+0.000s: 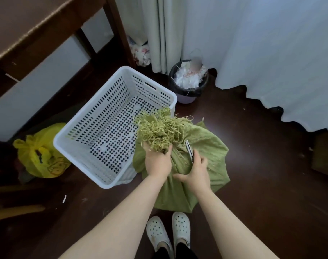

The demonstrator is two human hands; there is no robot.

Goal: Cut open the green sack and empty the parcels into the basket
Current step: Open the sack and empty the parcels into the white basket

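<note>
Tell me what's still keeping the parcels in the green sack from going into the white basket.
The green sack is closed: its frayed neck is bunched in the left hand, and the right hand holds a blade against it. No parcels show. The white basket sits open right beside the sack, with nothing between them.

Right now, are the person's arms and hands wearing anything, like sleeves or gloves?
No. The left hand and right hand are bare, with no gloves, rings or watch showing. Both forearms are bare too, with no sleeves in view.

Green sack [206, 146], white perforated basket [88, 126], yellow bag [38, 157], dark-brown floor [253, 184].
</note>
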